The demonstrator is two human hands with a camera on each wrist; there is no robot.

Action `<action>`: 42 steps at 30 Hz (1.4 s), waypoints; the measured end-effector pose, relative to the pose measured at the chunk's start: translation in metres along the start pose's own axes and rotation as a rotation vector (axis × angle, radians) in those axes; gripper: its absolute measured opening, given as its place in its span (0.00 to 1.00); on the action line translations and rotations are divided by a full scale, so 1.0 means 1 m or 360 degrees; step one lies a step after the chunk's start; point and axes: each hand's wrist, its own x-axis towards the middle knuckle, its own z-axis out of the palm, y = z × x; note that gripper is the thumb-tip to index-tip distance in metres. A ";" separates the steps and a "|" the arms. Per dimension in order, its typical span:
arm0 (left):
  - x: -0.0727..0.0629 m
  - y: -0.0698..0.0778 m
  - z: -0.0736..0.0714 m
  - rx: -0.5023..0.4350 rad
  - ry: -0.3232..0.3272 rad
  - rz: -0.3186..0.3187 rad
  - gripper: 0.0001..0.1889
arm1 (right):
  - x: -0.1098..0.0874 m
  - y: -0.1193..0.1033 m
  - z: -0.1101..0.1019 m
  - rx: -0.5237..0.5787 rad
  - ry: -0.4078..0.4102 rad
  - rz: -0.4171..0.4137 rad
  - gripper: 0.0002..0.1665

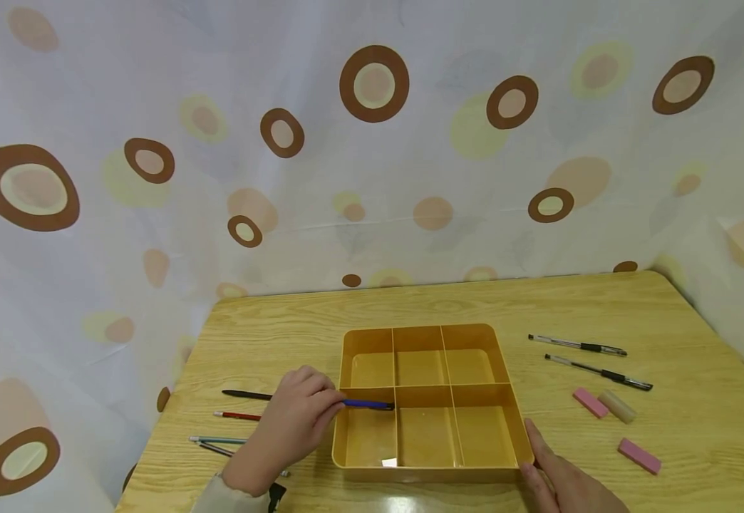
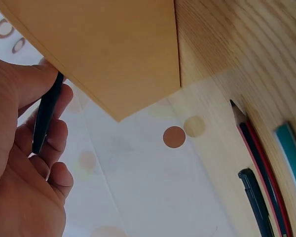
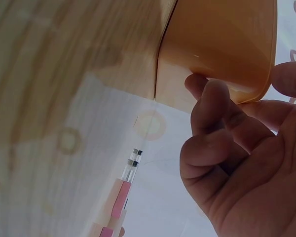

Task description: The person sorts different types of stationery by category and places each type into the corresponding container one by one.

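Observation:
A yellow compartment tray [image 1: 423,474], divided into two rows, stands on the wooden table. My left hand [image 1: 301,410] pinches a blue pen [image 1: 367,404] between thumb and fingers; the pen lies roughly level over the tray's left side, near the divider between the rows. In the left wrist view, the pen's dark end [image 2: 47,116] sticks out from the curled fingers beside the tray wall [image 2: 103,54]. At the tray's front right corner my right hand [image 1: 561,477] grips it, with the thumb at the rim and fingers against the outer wall [image 3: 217,44].
Left of the tray lie a black pen [image 1: 244,394], a red pencil [image 1: 237,415] and a teal pencil [image 1: 221,440], partly behind the left arm. To the right are two clear pens [image 1: 577,345], two pink erasers [image 1: 639,456] and a beige eraser [image 1: 617,407]. A patterned curtain [image 1: 321,178] hangs behind.

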 end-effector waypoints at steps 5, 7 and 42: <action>0.006 -0.001 0.004 0.0013 -0.0041 -0.0031 0.01 | 0.000 0.001 0.000 0.0004 -0.0008 -0.0011 0.44; 0.008 -0.001 0.004 0.0014 -0.0064 -0.0045 0.01 | 0.000 0.002 0.001 0.0004 -0.0002 -0.0023 0.44; 0.021 0.005 0.008 0.0003 -0.0145 -0.0191 0.06 | -0.001 -0.003 -0.002 0.0013 -0.0020 -0.0007 0.44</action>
